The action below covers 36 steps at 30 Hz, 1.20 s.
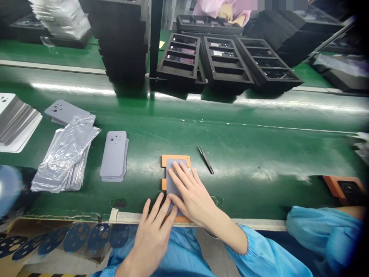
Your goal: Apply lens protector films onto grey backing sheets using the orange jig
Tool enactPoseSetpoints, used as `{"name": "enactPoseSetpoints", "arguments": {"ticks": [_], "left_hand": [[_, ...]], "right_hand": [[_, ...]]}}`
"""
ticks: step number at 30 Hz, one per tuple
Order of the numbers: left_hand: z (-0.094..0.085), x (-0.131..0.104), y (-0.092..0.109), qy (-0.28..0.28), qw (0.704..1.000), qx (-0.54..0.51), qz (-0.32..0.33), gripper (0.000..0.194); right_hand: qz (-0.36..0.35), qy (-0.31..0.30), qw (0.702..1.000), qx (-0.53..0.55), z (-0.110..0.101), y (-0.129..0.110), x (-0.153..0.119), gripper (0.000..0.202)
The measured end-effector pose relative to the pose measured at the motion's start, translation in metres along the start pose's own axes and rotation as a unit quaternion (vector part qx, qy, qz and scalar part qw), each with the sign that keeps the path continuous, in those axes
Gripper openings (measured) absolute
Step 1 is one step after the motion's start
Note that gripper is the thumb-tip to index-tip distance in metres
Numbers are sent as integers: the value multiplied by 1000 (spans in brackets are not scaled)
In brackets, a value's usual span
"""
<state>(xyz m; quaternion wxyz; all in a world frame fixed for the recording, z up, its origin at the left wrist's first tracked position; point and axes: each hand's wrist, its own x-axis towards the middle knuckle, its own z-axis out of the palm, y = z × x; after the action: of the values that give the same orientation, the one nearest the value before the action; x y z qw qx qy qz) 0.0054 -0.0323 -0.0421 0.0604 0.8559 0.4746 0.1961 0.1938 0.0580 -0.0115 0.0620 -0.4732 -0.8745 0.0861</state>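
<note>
A grey phone back panel [170, 181] lies in an orange fixture [176, 157] at the front edge of the green bench. My right hand [194, 194] rests flat over the panel with its fingers stretched out, covering much of it. My left hand [154, 232] is at the panel's near end, fingers spread, its fingertips near my right thumb. I cannot tell whether they touch the panel. Black tweezers [205, 160] lie to the right of the fixture. A small stack of grey back panels [113, 156] sits to the left.
Plastic-wrapped panels [65, 157] and a white-edged stack of panels [20, 123] stand at the left. Black foam trays [181, 57] line the back, where a person in pink [225, 9] works. A blue sleeve [323, 231] and another orange fixture [346, 188] are at the right.
</note>
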Motion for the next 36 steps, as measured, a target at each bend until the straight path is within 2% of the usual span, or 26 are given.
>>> {"name": "enactPoseSetpoints", "arguments": {"ticks": [3, 9, 15, 20, 25, 28, 31, 34, 36], "left_hand": [[1, 0, 1, 10, 1000, -5, -3, 39], [5, -2, 2, 17, 1000, -4, -12, 40], [7, -3, 3, 18, 1000, -1, -15, 41], [-1, 1, 3, 10, 1000, 24, -15, 43], [-7, 4, 2, 2, 1000, 22, -4, 51], [-5, 5, 2, 30, 999, -37, -20, 45], [-5, 7, 1, 60, 984, -155, -64, 38], [-11, 12, -2, 60, 943, -293, -144, 40], [-18, 16, -5, 57, 896, -385, -215, 43]], "right_hand": [[24, -9, 1000, -13, 4, -8, 5, 76], [73, 4, 997, -6, 11, -15, 12, 84], [91, 10, 996, 5, 16, -18, 12, 83], [140, 43, 989, 11, 19, -24, 12, 81], [139, 71, 987, 40, 18, -16, -1, 75], [183, 115, 975, 54, 23, -12, -17, 68], [197, 132, 967, 89, 25, -15, -30, 60], [190, 166, 958, 138, 13, -25, -36, 52], [159, 182, 951, 191, -1, -33, -38, 51]]}}
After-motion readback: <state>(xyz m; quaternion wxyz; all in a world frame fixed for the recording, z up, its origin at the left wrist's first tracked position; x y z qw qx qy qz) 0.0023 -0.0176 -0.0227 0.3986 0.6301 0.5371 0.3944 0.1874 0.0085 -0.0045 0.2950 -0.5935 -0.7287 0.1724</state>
